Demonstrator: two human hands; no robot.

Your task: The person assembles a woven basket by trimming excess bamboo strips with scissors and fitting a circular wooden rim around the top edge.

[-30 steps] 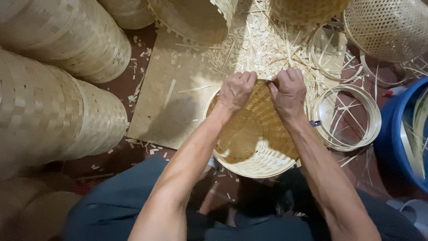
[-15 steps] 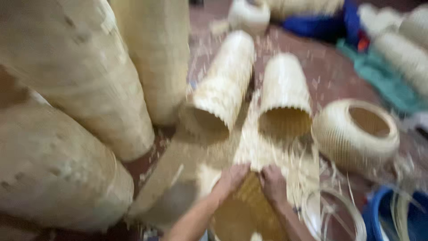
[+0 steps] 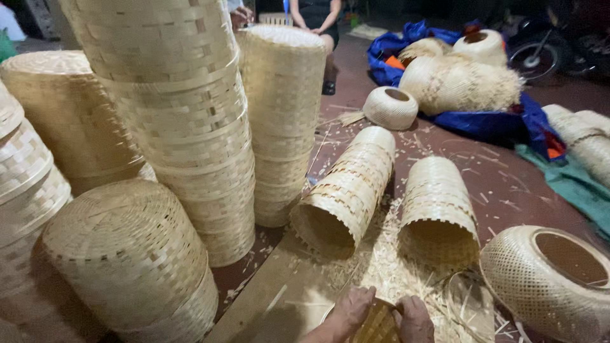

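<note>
— Down at the floor's near edge, what are the hands on?
— Both rest on a small woven basket (image 3: 376,324). The left hand (image 3: 351,309) curls its fingers over the rim; the right hand (image 3: 414,317) is bent over the other side, gripping too.
— And around them?
— Bamboo shavings (image 3: 387,267) underneath, two basket stacks lying on their sides (image 3: 349,190) just beyond, and a round openwork basket (image 3: 546,279) to the right.

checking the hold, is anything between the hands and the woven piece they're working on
Nothing visible. The left hand and right hand rest directly on the woven bamboo piece at the frame's bottom edge; loose bamboo shavings lie just beyond, not between them.
</note>
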